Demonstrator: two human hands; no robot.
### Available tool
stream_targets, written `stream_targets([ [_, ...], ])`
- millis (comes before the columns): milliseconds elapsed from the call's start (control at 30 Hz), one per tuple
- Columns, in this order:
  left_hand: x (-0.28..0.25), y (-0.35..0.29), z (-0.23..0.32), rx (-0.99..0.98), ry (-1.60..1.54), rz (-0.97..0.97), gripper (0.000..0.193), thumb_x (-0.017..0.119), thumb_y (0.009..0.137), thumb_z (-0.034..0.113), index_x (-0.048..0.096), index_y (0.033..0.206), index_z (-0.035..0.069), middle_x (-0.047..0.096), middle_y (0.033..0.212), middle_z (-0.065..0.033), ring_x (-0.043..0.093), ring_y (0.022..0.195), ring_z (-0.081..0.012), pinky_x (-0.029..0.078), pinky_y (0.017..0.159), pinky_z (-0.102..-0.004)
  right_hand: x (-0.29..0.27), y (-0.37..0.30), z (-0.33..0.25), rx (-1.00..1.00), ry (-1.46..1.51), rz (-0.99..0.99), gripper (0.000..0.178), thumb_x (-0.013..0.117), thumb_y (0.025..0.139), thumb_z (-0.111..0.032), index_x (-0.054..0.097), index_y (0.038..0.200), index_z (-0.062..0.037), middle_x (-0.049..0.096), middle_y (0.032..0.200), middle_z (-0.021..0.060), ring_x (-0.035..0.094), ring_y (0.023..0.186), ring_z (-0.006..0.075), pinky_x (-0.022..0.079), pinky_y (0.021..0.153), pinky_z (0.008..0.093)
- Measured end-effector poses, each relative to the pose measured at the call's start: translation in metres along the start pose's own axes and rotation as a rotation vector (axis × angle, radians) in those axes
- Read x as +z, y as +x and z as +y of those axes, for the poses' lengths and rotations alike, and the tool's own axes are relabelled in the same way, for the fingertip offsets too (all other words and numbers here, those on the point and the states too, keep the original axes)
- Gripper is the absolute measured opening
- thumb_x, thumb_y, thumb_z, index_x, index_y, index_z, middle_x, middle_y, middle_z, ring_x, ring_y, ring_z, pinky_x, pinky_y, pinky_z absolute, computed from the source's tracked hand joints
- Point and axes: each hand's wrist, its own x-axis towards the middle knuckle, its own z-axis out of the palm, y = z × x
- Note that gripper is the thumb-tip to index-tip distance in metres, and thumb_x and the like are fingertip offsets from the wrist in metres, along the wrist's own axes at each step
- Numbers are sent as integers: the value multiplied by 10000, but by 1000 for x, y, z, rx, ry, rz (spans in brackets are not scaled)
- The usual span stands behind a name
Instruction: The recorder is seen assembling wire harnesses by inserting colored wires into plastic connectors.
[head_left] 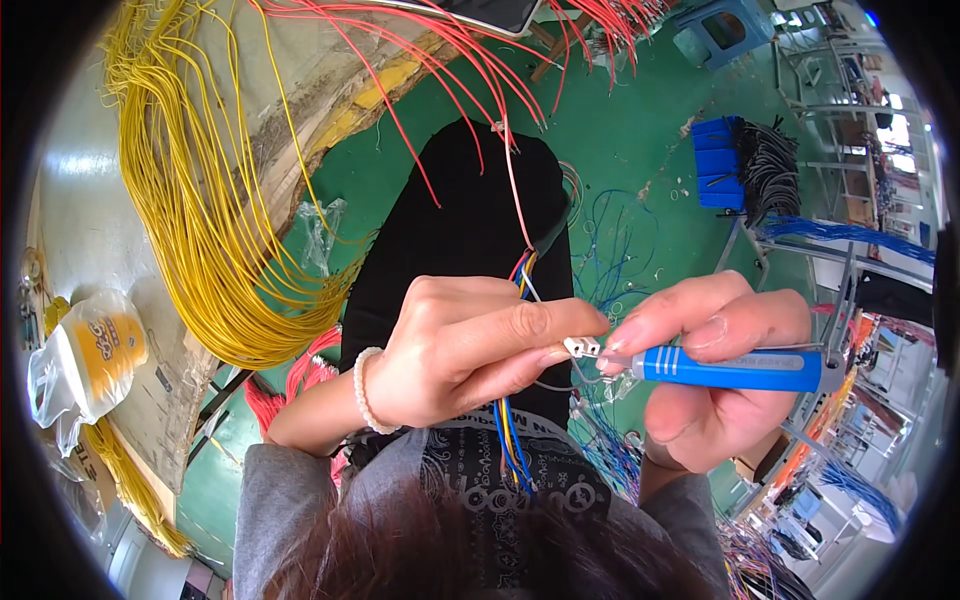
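A small white plastic connector (580,347) is pinched between the thumb and forefinger of my left hand (440,350). My right hand (715,425) grips a blue pen-shaped tool (735,370) with white stripes and a grey end. Its tip lies close against the connector, beside my right fingertips; whether it touches cannot be told. A bundle of blue, yellow and red wires (512,445) passes behind my left hand and hangs down over my front. Above the hand, the wires run into a dark sleeve (553,232). A pinkish-white wire (515,185) leads up from there.
Yellow wires (200,260) hang off a worn wooden table (90,190) at left. Red wires (410,75) stretch over its far edge. A wrapped white-and-yellow container (95,350) stands there too. At right are a blue bin (716,165), black cables (768,165) and metal racks (835,110).
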Motion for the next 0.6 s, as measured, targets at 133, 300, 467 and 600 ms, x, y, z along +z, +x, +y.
stream_targets([
  [133,1,0,-1,4,-5,14,259,657,776,73,643,1030,25,571,606,-59,527,480,-198,400,441,-330,0,-1,0,-10,-1,-3,413,692,815,-248,407,1015,-26,593,892,206,638,675,199,549,612,255],
  [300,1,-3,-2,10,19,19,262,664,774,81,643,1029,28,570,602,-56,529,480,-194,399,435,-327,-2,1,-5,1,-65,-52,400,686,821,-240,408,1014,-26,596,897,201,638,685,196,548,615,252],
  [467,3,-4,-3,28,39,43,263,670,771,90,644,1027,32,563,597,-51,526,478,-191,396,426,-327,-9,7,-7,-33,-161,-176,398,684,823,-231,409,1018,-20,599,904,201,637,689,194,544,621,244],
  [600,3,-5,-4,20,35,40,263,674,768,99,646,1024,44,558,594,-50,521,476,-191,395,423,-326,-4,3,-7,-20,-124,-96,391,691,818,-224,419,1009,-18,601,892,203,635,686,197,541,618,243],
])
